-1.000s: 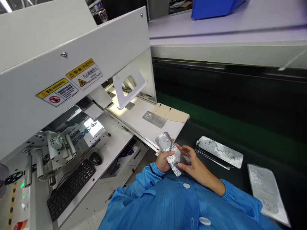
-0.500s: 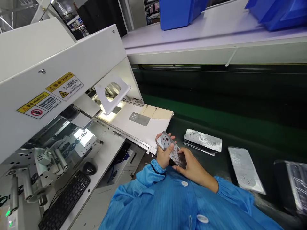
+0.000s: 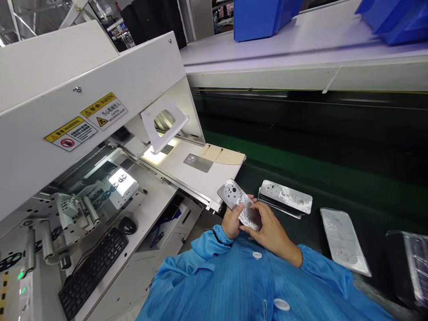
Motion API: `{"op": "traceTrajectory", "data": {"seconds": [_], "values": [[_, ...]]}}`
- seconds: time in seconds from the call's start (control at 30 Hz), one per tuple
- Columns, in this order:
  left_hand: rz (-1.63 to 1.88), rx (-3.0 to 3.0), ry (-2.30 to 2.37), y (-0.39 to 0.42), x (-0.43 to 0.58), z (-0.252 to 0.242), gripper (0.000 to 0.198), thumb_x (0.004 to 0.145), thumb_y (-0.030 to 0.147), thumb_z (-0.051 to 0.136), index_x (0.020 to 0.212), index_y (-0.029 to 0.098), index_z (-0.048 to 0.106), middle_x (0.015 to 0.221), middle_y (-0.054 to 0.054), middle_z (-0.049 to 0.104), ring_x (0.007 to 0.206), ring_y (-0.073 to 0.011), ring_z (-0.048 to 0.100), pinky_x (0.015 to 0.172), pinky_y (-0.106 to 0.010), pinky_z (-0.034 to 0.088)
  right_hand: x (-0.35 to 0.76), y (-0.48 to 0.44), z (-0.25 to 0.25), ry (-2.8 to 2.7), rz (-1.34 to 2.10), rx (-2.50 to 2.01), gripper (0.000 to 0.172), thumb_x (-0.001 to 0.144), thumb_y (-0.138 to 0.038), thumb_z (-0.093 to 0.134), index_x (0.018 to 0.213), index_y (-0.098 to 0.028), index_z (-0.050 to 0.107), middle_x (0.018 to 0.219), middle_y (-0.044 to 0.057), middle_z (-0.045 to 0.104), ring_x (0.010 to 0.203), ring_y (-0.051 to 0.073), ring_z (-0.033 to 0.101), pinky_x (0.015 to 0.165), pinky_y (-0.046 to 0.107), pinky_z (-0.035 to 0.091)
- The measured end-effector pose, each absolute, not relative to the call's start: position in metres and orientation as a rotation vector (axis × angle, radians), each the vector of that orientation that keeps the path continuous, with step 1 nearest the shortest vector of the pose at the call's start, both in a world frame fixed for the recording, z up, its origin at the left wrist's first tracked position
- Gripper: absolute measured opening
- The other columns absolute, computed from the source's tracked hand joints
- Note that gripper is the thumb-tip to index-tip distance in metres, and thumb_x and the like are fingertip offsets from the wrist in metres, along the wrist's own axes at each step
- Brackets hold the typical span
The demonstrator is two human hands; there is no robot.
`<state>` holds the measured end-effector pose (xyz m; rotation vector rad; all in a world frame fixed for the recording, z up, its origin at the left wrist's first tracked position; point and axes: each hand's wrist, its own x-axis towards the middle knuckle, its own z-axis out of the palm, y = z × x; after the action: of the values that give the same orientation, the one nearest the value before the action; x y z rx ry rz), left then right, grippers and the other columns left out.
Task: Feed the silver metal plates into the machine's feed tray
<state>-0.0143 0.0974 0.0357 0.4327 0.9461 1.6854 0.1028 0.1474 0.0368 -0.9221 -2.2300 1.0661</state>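
Observation:
A phone back panel [image 3: 248, 215] with a round-holed camera area and crinkled shiny film is in both my hands, in front of my blue smock. My left hand [image 3: 231, 221] grips its left edge, thumb on the face and the other fingers mostly hidden behind. My right hand [image 3: 273, 232] is closed around the lower right end. Just right of my hands lies a stack of similar panels [image 3: 286, 196] on the dark green belt. Farther right is a film-covered panel [image 3: 344, 240]. Ahead to the left, a grey panel [image 3: 198, 163] lies flat on the machine's white bed [image 3: 187, 178].
A white machine [image 3: 140, 71] with warning labels fills the left side. A beige block [image 3: 222, 154] sits on its bed. A mouse [image 3: 127, 225] and keyboard [image 3: 95, 267] lie below. Blue bins [image 3: 262, 20] stand on the shelf. Dark film-wrapped pieces [image 3: 411, 263] are at far right.
My left fingers have slid from around the camera end down the panel, so that end now stands free. The panel's face shows more fully. The whole view has shifted slightly.

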Motion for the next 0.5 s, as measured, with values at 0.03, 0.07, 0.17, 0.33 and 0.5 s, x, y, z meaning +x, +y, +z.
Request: {"op": "traceTrajectory", "data": {"seconds": [0.03, 0.07, 0.17, 0.33, 0.5], "values": [[1.706, 0.416, 0.964, 0.097, -0.016, 0.036, 0.041, 0.075, 0.043, 0.061, 0.102, 0.012, 0.065, 0.100, -0.013, 0.070, 0.105, -0.0300, 0.061, 0.096, -0.043, 0.042, 0.103, 0.148, 0.037, -2.208, 1.130, -0.922, 0.053, 0.067, -0.045, 0.069, 0.109, -0.023, 0.046, 0.117, 0.013, 0.053, 0.106, 0.031, 0.055, 0.079, 0.042, 0.051], [1.729, 0.393, 0.972, 0.096, -0.018, 0.037, 0.040, 0.075, 0.043, 0.060, 0.098, 0.012, 0.067, 0.096, -0.012, 0.071, 0.103, -0.0305, 0.062, 0.094, -0.043, 0.043, 0.104, 0.148, 0.037, -2.170, 1.211, -0.932, 0.053, 0.070, -0.048, 0.067, 0.112, -0.024, 0.044, 0.118, 0.013, 0.054, 0.104, 0.030, 0.056, 0.072, 0.040, 0.052], [1.682, 0.319, 0.887, 0.093, -0.028, 0.038, 0.046, 0.069, 0.049, 0.060, 0.093, 0.010, 0.068, 0.088, -0.014, 0.072, 0.101, -0.0342, 0.062, 0.091, -0.046, 0.045, 0.105, 0.151, 0.035, -1.973, 1.436, -0.996, 0.052, 0.075, -0.055, 0.059, 0.113, -0.024, 0.040, 0.106, 0.011, 0.060, 0.090, 0.024, 0.061, 0.056, 0.032, 0.051], [1.606, 0.211, 0.900, 0.090, -0.035, 0.033, 0.045, 0.062, 0.048, 0.065, 0.092, 0.015, 0.069, 0.088, -0.012, 0.073, 0.101, -0.0345, 0.061, 0.091, -0.047, 0.044, 0.103, 0.156, 0.028, -1.814, 1.647, -1.002, 0.056, 0.069, -0.055, 0.065, 0.107, -0.023, 0.041, 0.092, 0.007, 0.063, 0.080, 0.020, 0.062, 0.061, 0.032, 0.052], [1.750, 0.237, 1.081, 0.092, -0.030, 0.033, 0.052, 0.057, 0.029, 0.076, 0.106, 0.016, 0.063, 0.092, -0.006, 0.073, 0.093, -0.0266, 0.065, 0.090, -0.040, 0.045, 0.104, 0.155, 0.026, -1.845, 1.711, -1.008, 0.059, 0.063, -0.050, 0.072, 0.110, -0.022, 0.051, 0.100, 0.007, 0.067, 0.089, 0.024, 0.064, 0.075, 0.038, 0.053]]}}
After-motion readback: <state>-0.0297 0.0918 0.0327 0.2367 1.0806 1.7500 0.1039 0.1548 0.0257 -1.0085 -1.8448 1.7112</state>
